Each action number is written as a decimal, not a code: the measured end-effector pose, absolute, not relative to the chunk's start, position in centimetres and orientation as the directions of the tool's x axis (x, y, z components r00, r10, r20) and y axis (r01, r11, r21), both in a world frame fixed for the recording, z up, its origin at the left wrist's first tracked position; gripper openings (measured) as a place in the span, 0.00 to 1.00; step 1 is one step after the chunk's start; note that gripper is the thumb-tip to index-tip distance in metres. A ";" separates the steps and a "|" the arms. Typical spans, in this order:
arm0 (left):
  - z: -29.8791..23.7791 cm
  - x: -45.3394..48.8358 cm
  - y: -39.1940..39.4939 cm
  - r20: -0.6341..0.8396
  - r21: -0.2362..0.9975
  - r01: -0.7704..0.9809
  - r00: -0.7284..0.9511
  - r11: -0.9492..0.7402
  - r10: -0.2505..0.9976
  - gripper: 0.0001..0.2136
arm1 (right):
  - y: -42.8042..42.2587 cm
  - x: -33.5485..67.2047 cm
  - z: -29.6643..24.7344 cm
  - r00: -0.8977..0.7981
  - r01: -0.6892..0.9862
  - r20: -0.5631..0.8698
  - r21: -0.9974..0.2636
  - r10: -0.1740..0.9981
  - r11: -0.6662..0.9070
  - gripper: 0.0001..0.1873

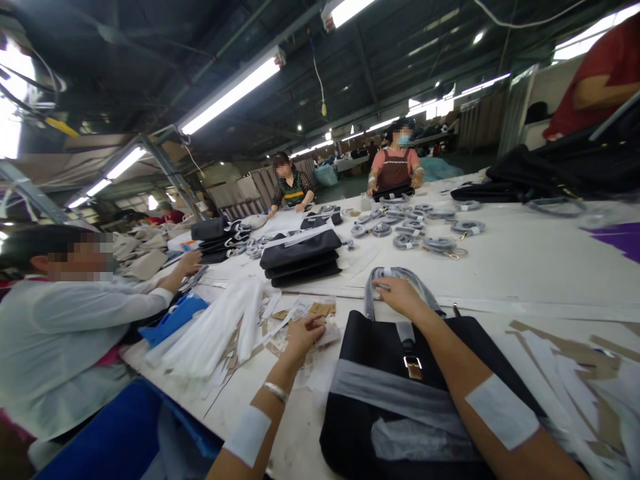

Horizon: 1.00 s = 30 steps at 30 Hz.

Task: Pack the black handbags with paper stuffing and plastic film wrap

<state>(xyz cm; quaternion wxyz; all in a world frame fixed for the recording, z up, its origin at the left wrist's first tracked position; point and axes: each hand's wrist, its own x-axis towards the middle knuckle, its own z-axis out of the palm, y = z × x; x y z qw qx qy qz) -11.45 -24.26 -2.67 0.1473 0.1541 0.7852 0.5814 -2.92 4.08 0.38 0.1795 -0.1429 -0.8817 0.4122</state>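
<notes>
A black handbag (370,407) with a gold-coloured buckle stands in front of me, its front partly covered by pale wrapping. My right hand (400,297) is closed round its handle (369,293), which is wrapped in grey film and arches above the bag's top. To the left of the bag, my left hand (304,337) reaches over small clear packets (330,333) and brown card pieces (323,309). Its fingers are partly stretched and apart; whether the fingertips touch a packet is hard to see.
Beyond the bag lie stacked black bags (300,257) and several coiled, wrapped straps (440,245). White strips (215,327) spread to the left beside a co-worker (65,333). Paper and card scraps (575,373) cover the right side. Two people work across the table (525,260).
</notes>
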 end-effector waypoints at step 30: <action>1.6 -3.2 -26.1 -0.415 0.836 0.009 -0.643 0.548 0.643 0.27 | 5.7 25.7 -1.6 -0.716 0.594 -0.148 -0.642 0.682 0.485 0.33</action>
